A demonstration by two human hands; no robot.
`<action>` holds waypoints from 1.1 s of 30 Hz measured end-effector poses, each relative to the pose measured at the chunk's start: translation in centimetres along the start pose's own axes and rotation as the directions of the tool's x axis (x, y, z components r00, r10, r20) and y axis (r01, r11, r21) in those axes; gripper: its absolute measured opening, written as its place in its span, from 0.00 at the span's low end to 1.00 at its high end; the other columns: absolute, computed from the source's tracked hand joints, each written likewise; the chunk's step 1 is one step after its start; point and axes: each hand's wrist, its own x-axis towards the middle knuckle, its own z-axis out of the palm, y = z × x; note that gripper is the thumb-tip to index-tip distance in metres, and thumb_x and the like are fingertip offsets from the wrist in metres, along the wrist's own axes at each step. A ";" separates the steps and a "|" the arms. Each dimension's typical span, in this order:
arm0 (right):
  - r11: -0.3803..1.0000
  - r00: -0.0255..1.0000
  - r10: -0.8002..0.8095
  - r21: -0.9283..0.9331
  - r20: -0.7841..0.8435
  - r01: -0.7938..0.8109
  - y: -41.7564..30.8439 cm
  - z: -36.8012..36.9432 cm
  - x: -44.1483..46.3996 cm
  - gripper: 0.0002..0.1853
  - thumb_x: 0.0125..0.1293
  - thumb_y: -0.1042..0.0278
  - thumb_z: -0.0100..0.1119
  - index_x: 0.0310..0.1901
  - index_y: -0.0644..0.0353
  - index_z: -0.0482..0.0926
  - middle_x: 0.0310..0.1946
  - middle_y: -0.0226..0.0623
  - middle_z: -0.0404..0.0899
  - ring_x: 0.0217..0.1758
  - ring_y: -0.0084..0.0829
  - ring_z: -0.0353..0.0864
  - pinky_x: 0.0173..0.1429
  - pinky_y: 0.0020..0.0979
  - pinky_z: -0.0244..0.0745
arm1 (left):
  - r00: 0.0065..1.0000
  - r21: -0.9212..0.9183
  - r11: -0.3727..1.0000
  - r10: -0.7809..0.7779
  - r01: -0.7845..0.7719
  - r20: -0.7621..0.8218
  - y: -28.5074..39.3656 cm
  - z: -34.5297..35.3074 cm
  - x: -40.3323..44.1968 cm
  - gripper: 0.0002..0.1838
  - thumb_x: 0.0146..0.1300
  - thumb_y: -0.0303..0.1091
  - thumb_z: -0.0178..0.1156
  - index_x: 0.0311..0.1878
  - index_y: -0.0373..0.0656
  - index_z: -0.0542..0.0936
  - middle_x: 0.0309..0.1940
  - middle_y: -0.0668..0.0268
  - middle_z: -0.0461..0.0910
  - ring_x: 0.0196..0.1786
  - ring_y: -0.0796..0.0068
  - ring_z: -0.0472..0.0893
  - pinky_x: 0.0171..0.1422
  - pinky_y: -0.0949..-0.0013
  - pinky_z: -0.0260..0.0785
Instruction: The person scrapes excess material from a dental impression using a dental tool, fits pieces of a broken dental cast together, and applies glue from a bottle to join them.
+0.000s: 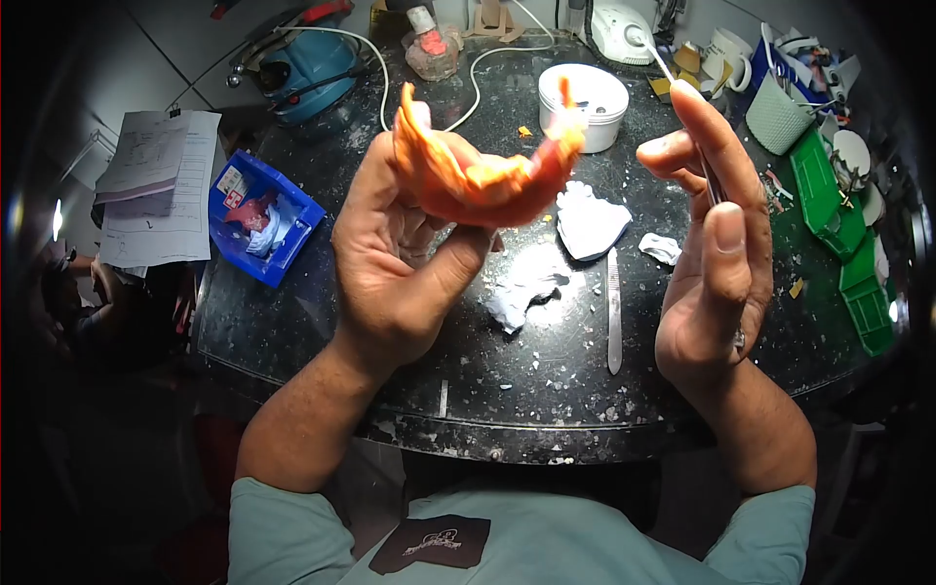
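Observation:
My left hand (390,249) is raised over the bench, fingers and thumb closed on a curved orange-red denture-shaped piece (487,200). The piece looks horseshoe-like with uneven upper edges; its right end is washed out by bright light. To the right, my right hand (717,224) is upright and apart from that piece. A slender metal hand tool (711,177) is held between its fingers and thumb, with the far end pointing up and left. Below and between my hands lie a white plaster-like block (592,222), a crumpled whitish lump (526,291) and a flat metal knife handle (613,317).
A blue bin (304,216) and papers (161,229) are at left. Behind stand a blue machine (302,78), a glass jar (432,60), a white tub (590,127) and a white device (619,34). Green trays (824,190) and a basket (777,122) line the right.

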 end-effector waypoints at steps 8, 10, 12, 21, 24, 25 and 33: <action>0.997 0.992 0.032 0.071 -0.121 -0.023 -0.4 0.9 -0.3 0.28 0.62 0.68 0.46 0.64 0.70 0.63 0.52 0.52 0.76 0.53 0.34 0.78 0.66 0.39 0.64 | 0.988 -0.076 0.985 -0.152 0.153 0.020 0.6 -0.4 0.3 0.21 0.64 0.27 0.55 0.59 0.34 0.63 0.44 0.54 0.81 0.44 0.71 0.82 0.48 0.71 0.73; 0.996 0.993 0.029 0.089 -0.119 -0.019 -0.5 0.9 -0.5 0.27 0.63 0.69 0.46 0.63 0.69 0.63 0.48 0.50 0.77 0.53 0.35 0.78 0.66 0.39 0.64 | 0.987 -0.076 0.984 -0.160 0.159 -0.002 0.7 -0.3 0.2 0.20 0.62 0.24 0.53 0.57 0.35 0.64 0.46 0.56 0.80 0.44 0.73 0.81 0.51 0.70 0.73; 0.995 0.995 0.000 0.102 -0.099 0.010 -0.6 1.0 -0.4 0.24 0.64 0.72 0.46 0.62 0.70 0.64 0.47 0.51 0.78 0.52 0.35 0.79 0.65 0.39 0.66 | 0.984 -0.046 0.983 -0.177 0.175 -0.028 1.0 -0.1 0.3 0.19 0.61 0.22 0.52 0.56 0.35 0.66 0.46 0.57 0.80 0.44 0.74 0.81 0.52 0.70 0.73; 0.989 0.994 -0.095 0.110 -0.051 0.100 -0.8 1.2 -0.2 0.12 0.67 0.77 0.53 0.50 0.73 0.74 0.40 0.52 0.84 0.43 0.38 0.84 0.54 0.38 0.73 | 0.978 0.165 0.970 -0.154 0.176 -0.138 1.1 -0.2 0.6 0.16 0.61 0.26 0.52 0.52 0.36 0.68 0.41 0.62 0.77 0.39 0.80 0.76 0.46 0.74 0.69; 0.991 0.994 -0.098 0.090 -0.039 0.101 -0.9 1.2 -0.3 0.13 0.64 0.79 0.53 0.49 0.72 0.76 0.40 0.51 0.84 0.45 0.39 0.82 0.54 0.39 0.73 | 0.978 0.188 0.966 -0.155 0.180 -0.140 1.0 -0.2 0.6 0.15 0.61 0.26 0.51 0.52 0.36 0.69 0.41 0.63 0.76 0.39 0.81 0.75 0.46 0.75 0.69; 0.991 0.995 -0.098 0.086 -0.031 0.101 -0.9 1.2 -0.3 0.13 0.62 0.80 0.53 0.49 0.72 0.76 0.40 0.50 0.84 0.45 0.40 0.82 0.55 0.40 0.72 | 0.979 0.190 0.966 -0.153 0.178 -0.137 1.0 -0.2 0.6 0.15 0.61 0.26 0.51 0.52 0.36 0.69 0.41 0.63 0.76 0.39 0.81 0.75 0.46 0.75 0.69; 0.990 0.997 -0.082 0.115 -0.010 0.083 -0.6 1.3 -0.5 0.13 0.64 0.77 0.51 0.48 0.72 0.76 0.41 0.51 0.83 0.46 0.40 0.81 0.56 0.40 0.72 | 0.980 0.020 0.986 -0.162 0.166 -0.111 1.3 0.0 0.5 0.14 0.62 0.28 0.50 0.50 0.35 0.70 0.39 0.63 0.77 0.39 0.81 0.76 0.45 0.74 0.69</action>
